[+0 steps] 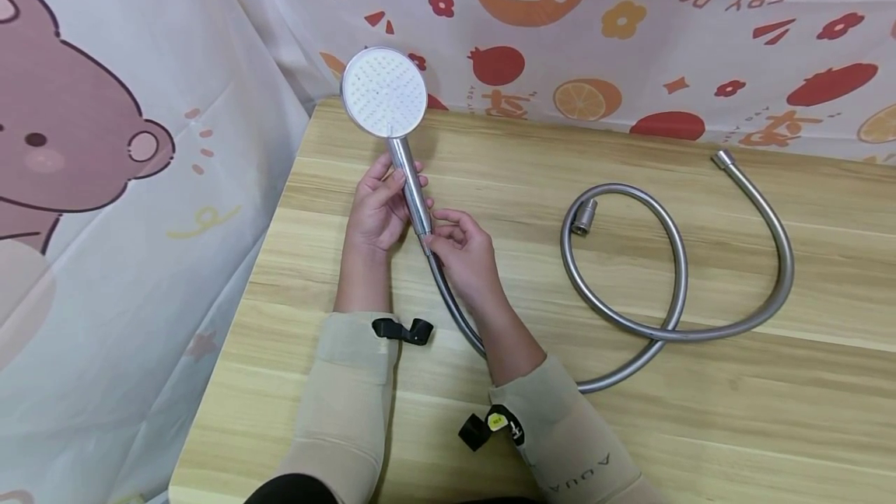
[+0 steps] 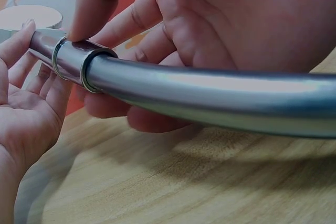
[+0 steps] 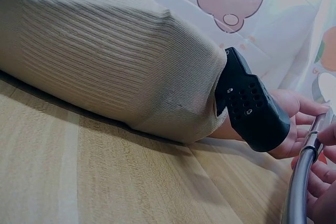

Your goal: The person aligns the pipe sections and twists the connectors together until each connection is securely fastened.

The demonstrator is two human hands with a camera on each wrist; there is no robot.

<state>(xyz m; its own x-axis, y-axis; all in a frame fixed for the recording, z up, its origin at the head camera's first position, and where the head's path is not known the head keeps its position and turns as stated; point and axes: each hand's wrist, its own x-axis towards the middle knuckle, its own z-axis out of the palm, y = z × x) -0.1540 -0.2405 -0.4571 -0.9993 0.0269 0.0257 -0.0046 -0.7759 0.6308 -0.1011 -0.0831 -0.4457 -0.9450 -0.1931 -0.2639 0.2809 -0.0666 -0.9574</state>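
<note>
A chrome shower head (image 1: 385, 92) with a round white nozzle face points up in the head view. My left hand (image 1: 378, 208) holds its handle (image 1: 411, 185), thumb across the front and fingers behind. At the handle's lower end, my right hand (image 1: 465, 255) pinches the metal hose connector (image 2: 73, 61) between thumb and fingers. From there the grey metal shower hose (image 1: 623, 325) passes under my right forearm and loops on the table. Its far end (image 1: 724, 159) lies at the right. Whether the connector is fully seated in the handle cannot be told.
A short metal nut (image 1: 584, 218) lies against the inside of the hose loop. Beneath everything is a wood-grain table (image 1: 805, 411). Printed cloth (image 1: 546, 61) hangs along its back edge and left side. Each sleeve carries a black wrist camera (image 3: 254, 103).
</note>
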